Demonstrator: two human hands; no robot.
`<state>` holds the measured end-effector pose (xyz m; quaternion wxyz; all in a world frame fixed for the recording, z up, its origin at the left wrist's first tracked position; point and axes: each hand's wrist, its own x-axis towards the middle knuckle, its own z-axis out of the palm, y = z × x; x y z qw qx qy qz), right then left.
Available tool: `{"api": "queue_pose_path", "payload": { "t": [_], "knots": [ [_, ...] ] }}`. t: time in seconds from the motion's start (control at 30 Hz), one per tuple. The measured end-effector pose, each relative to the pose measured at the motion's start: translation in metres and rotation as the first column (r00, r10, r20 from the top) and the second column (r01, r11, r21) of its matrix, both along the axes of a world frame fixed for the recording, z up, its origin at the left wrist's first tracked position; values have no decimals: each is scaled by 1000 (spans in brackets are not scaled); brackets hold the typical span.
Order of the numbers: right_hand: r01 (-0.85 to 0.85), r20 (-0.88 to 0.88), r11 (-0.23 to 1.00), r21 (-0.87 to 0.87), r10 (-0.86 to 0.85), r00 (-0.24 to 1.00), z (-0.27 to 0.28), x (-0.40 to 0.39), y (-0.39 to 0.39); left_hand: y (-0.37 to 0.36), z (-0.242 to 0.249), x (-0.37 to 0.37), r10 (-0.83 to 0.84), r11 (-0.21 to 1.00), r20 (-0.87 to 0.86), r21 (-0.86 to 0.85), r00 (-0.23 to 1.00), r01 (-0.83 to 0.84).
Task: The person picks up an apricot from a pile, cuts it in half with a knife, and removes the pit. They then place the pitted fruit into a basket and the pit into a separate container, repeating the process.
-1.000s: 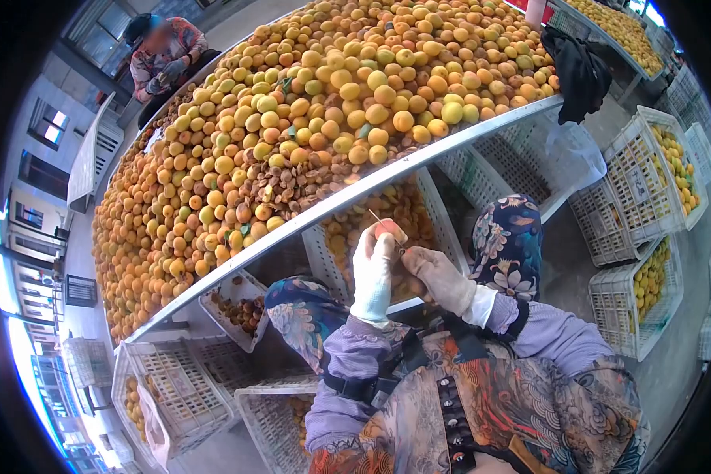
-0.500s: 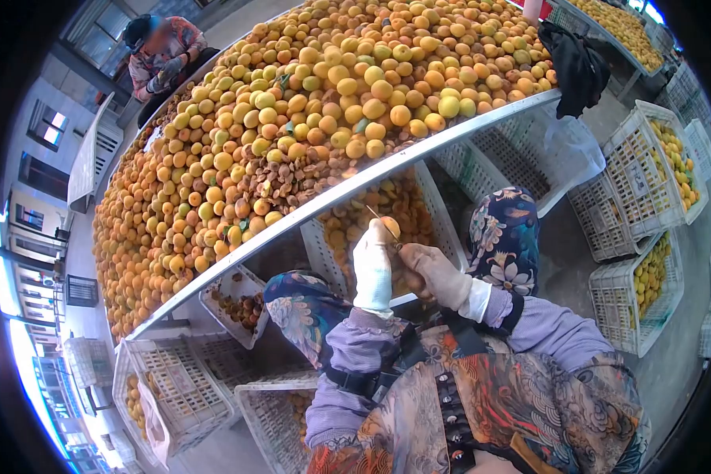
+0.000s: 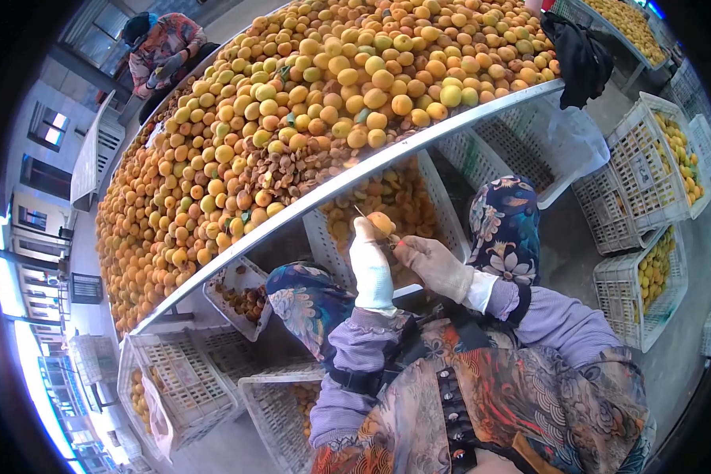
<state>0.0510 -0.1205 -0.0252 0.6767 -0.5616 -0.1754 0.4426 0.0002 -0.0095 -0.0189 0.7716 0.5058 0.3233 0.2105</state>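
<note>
My left hand [image 3: 370,265], in a white glove, holds an orange apricot [image 3: 381,223] at its fingertips, just below the table's metal rim [image 3: 347,180]. My right hand [image 3: 433,265], in a soiled glove, grips a small thin blade [image 3: 361,213] whose tip pokes out past the apricot. Both hands meet over a white crate [image 3: 444,213] of halved apricots under the table. A huge heap of apricots [image 3: 292,118] covers the table above, with a patch of brown pits [image 3: 292,170] near the rim.
White plastic crates stand around my knees: one with pits [image 3: 241,296] at left, fruit-filled ones [image 3: 656,272] at right, others low left [image 3: 178,379]. Another person [image 3: 162,51] works at the table's far side. A black cloth [image 3: 581,63] hangs on the rim.
Both hands with the apricot and blade have shifted slightly up and left in view, closer to the rim. The grip on the fruit is unchanged.
</note>
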Motion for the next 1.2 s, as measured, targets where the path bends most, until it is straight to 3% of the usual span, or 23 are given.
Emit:
{"api": "queue_pose_path", "payload": {
  "t": [0.03, 0.17, 0.23, 0.33, 0.47, 0.53, 0.6, 0.67, 0.7, 0.77, 0.87, 0.97, 1.03, 1.07, 1.13, 1.2],
  "knots": [
    [32, 167, 999, -2, -31, 985, -3, 0, 0, -1, 2, 0, -1, 1000, -24, -5, 1000, 1],
    [1, 245, 988, -154, 37, 969, -6, 3, -4, 3, -19, 1, -63, 998, -12, 4, 998, 64],
    [11, 32, 999, -30, -11, 999, -9, 2, -3, 3, -24, 5, -54, 996, 170, -68, 984, 66],
    [-86, -87, 987, -137, 74, 993, 8, 10, -10, 3, -13, 4, -101, 994, 240, -25, 965, 111],
    [-54, -102, 977, -208, 33, 994, 13, 14, -11, 3, -1, 1, -161, 987, 176, 47, 971, 155],
    [-121, -210, 965, -234, 71, 975, 27, 17, -17, 8, -8, -3, -283, 871, 5, 420, 959, 255],
    [-117, -207, 969, -219, 71, 976, 20, 16, -18, 6, -18, -2, -257, 866, 19, 448, 966, 222],
    [-112, -205, 973, -204, 70, 976, 12, 13, -17, 6, -34, -2, -222, 969, 71, 128, 973, 212],
    [-86, -147, 976, -202, 57, 987, 9, 10, -15, 5, -32, -1, -223, 969, 71, 128, 972, 213],
    [-64, -89, 978, -200, 47, 995, -3, 3, -11, 2, -29, -1, -179, 973, 91, -132, 980, 190],
    [30, -30, 998, -56, -31, 999, -17, -3, -6, -4, -14, -2, -115, 957, 36, -263, 993, 120],
    [-4, -16, 995, -99, 2, 1000, -16, 0, -8, -1, -15, -3, -185, 961, -6, -210, 983, 180],
    [-78, -281, 992, -96, 48, 958, -7, 2, -10, -1, -13, -2, -186, 967, -5, -177, 983, 182],
    [-78, -280, 992, -96, 48, 959, -4, 3, -11, -1, -12, -2, -186, 973, -5, -143, 983, 183],
    [-45, -463, 995, 85, 79, 883, 0, 2, -10, -5, -11, 2, -117, 977, 53, -175, 992, 124],
    [-24, -460, 993, 115, 75, 885, -6, -2, -3, -6, -11, 4, -49, 976, 109, -206, 993, 71]
  ]
}}
